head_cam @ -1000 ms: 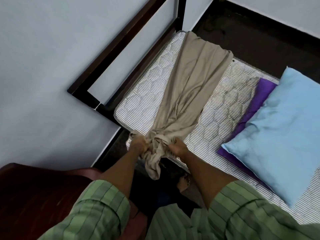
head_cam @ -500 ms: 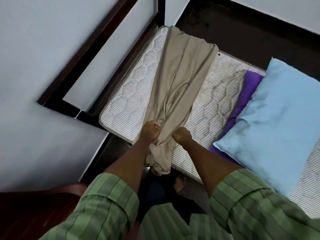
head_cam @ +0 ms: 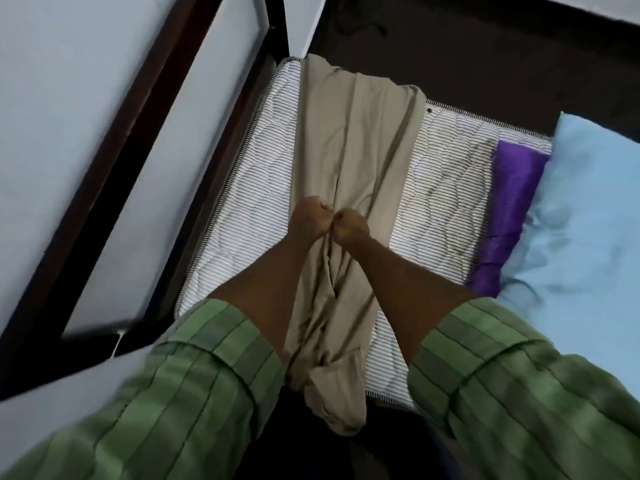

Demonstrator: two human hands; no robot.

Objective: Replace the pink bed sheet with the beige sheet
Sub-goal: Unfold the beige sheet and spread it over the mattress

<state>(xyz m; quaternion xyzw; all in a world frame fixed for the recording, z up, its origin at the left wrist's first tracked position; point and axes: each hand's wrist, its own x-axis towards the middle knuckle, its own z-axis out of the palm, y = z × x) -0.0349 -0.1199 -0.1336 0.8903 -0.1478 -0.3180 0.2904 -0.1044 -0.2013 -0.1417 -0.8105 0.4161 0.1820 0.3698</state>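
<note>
Both fists bunched on the long beige cloth sheet point(head_cam: 349, 150), knuckles touching mid-frame: left hand point(head_cam: 309, 221) at 9 o'clock of right hand point(head_cam: 349, 227). Sheet runs 12-to-6 across the bare striped quilted mattress point(head_cam: 446, 188), near end hanging off the edge. Light blue pillow point(head_cam: 581, 216) over purple fabric point(head_cam: 509, 209) at 3 o'clock.

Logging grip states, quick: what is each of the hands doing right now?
Left hand: closed, gripping the beige sheet.
Right hand: closed, gripping the same sheet beside it.
</note>
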